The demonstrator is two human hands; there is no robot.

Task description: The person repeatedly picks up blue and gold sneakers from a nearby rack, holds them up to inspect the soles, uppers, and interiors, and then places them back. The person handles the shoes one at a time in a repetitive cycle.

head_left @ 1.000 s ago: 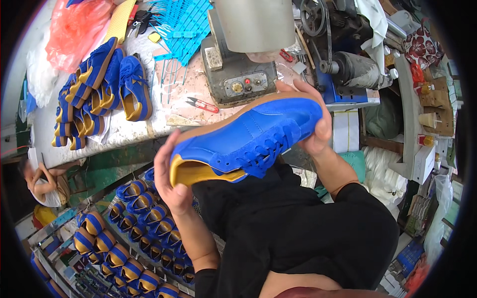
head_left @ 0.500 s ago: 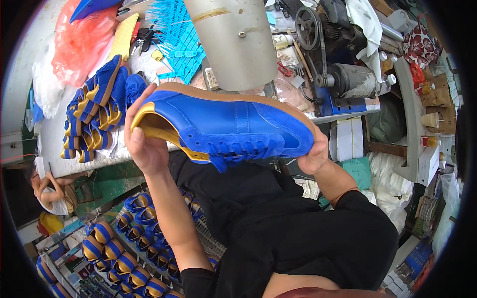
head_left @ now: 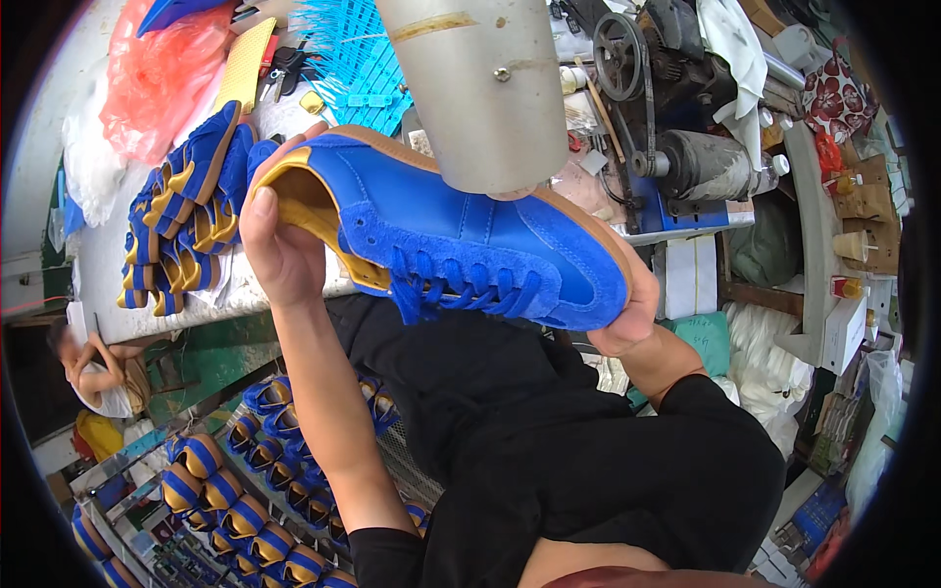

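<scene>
Between both hands I hold a blue sneaker (head_left: 441,211) on its side, with a gold lining, blue laces and a tan sole turned away from me. My left hand (head_left: 281,240) grips the heel, its thumb at the gold collar and its fingers behind. My right hand (head_left: 632,306) is closed round the toe, with some fingers hidden behind the sole. Just beyond the shoe hangs a grey metal cylinder (head_left: 480,98), whose lower end overlaps the shoe's far edge in view; whether they touch I cannot tell.
Blue and gold sneakers (head_left: 186,211) are piled on the white table (head_left: 98,265) at left. A rack of shoes (head_left: 245,519) stands lower left. A belt-driven machine (head_left: 686,162) is at the right back. Behind the pile lie a red plastic bag (head_left: 162,88) and blue plastic ties (head_left: 368,93). Another person (head_left: 98,377) sits at far left.
The sneaker has tilted, its heel rising and its toe dropping slightly, and its upper is turned more toward me. Both hands have kept their hold. The view has shifted slightly.
</scene>
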